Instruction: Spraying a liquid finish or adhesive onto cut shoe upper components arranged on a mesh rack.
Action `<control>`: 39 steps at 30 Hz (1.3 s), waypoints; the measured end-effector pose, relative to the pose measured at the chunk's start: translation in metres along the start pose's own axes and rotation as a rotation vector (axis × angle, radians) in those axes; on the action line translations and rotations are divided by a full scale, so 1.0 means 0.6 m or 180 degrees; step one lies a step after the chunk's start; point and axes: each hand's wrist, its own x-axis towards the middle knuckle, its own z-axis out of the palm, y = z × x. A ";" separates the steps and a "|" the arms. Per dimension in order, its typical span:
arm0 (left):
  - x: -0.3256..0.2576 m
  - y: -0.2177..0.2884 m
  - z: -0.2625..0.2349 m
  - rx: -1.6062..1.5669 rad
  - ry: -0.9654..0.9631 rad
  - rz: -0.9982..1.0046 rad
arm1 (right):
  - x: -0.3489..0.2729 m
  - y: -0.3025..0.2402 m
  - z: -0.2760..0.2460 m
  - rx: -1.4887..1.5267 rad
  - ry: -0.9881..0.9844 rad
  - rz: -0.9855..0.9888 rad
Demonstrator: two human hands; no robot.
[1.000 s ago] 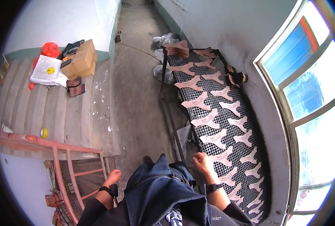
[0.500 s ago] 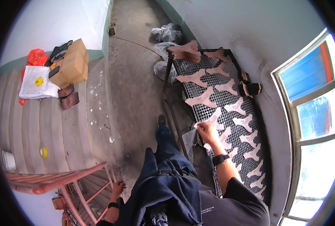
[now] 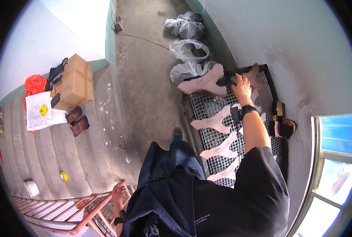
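1. Head view, twelve o'clock being straight ahead; the right hand [image 3: 242,87] is at two o'clock, over the far end of the black mesh surface [image 3: 199,107]; its fingers are slightly bent and a little apart, beside a darker piece [image 3: 255,76]; I cannot tell whether they touch it or have hold of anything, since the palm faces down.

2. Head view, between one and four o'clock; flat Y-shaped pieces [image 3: 211,121] lie spaced out on the mesh, and a stack [image 3: 205,82] of similar ones sits at one o'clock, at the surface's far left corner.

3. Head view, seven o'clock; the left hand [image 3: 118,192] is near the pinkish railing [image 3: 89,218], its fingers half open with nothing visible in them; contact with the rail is unclear.

4. Handling, as a judgement; each piece looks light, thin and fairly stiff, perhaps bendable, hardly fragile; slipperiness cannot be told; the narrow arms would likely flex first, so the broad middle or an outer edge seems the better hold; the stack should be heavier and apt to slide apart, so pinch it across its thickness.
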 end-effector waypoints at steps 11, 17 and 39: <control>0.071 0.253 0.349 0.2714 0.0551 0.0604 | 0.082 0.053 -0.016 -0.0088 -0.0015 -0.0150; 0.125 0.375 0.579 0.3109 -0.0586 0.1468 | -0.039 0.061 -0.214 0.1530 0.2130 0.0784; -0.063 0.086 0.822 0.3044 -0.4636 -0.1729 | -0.897 -0.320 -0.230 0.1759 0.1450 0.1558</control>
